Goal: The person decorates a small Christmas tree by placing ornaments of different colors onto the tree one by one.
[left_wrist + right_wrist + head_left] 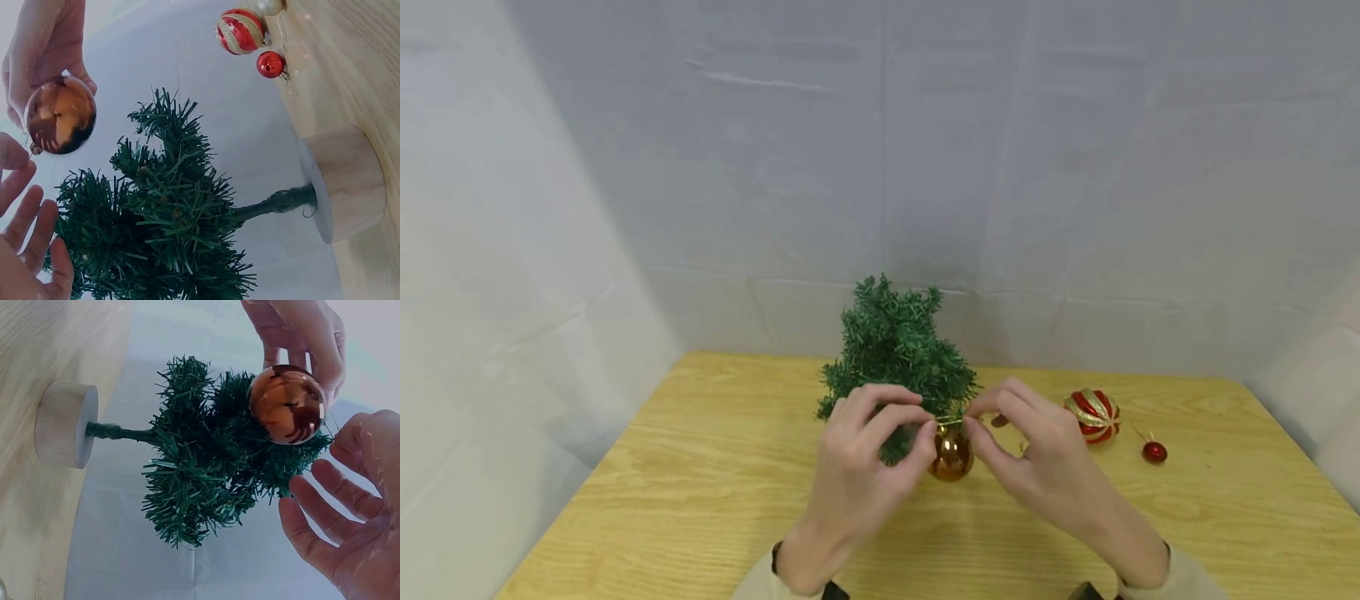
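Note:
A shiny copper-coloured Christmas ball (952, 457) hangs between the two hands, above the table. Its thin gold hanging loop (950, 421) is drawn out sideways at the top. My left hand (867, 454) pinches one side of the loop between thumb and index finger. On the other side, the right hand (1048, 454) pinches it the same way. The remaining fingers of both hands are spread or loosely bent, as the wrist views show. Just behind stands a small green artificial Christmas tree (898, 350), partly hidden by the hands. Its round wooden base (350, 184) shows in the left wrist view.
To the right on the wooden table (685, 500) lie a red-and-gold striped ball (1093, 415) and a small red ball (1154, 452) with its own loop. The left wrist view also catches a pearly white ball (270, 6). White cloth (775, 167) hangs behind the table.

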Tool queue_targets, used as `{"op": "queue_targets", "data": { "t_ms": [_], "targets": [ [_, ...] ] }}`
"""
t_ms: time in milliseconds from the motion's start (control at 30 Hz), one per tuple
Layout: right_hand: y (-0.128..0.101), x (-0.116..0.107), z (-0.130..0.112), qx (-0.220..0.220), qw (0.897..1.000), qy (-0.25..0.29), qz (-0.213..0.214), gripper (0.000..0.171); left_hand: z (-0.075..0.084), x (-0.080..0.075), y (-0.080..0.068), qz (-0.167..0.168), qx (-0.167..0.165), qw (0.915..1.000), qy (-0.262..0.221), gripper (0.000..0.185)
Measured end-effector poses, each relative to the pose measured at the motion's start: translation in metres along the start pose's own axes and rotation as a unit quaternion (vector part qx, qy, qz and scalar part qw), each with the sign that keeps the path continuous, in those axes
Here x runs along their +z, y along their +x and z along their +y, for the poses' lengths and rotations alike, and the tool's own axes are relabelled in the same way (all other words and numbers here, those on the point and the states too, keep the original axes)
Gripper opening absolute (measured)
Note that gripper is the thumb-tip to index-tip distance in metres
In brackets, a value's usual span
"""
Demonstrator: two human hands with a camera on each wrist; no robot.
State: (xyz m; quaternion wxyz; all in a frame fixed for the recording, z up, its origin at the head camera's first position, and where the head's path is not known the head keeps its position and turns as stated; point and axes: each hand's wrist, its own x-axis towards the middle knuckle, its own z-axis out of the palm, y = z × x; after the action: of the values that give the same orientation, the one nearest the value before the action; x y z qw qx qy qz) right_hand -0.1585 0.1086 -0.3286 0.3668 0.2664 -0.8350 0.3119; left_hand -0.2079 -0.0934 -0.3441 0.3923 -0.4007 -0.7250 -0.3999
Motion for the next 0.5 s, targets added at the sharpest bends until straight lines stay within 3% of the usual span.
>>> {"op": "queue_targets", "data": {
  "t_ms": [500],
  "targets": [
    [0.024, 0.011, 0.016, -0.033, 0.998, -0.021, 0.049, 0.018, 0.0, 0.01, 0.013, 0.022, -0.061, 0.9945, 0.082, 0.006]
  ]
}}
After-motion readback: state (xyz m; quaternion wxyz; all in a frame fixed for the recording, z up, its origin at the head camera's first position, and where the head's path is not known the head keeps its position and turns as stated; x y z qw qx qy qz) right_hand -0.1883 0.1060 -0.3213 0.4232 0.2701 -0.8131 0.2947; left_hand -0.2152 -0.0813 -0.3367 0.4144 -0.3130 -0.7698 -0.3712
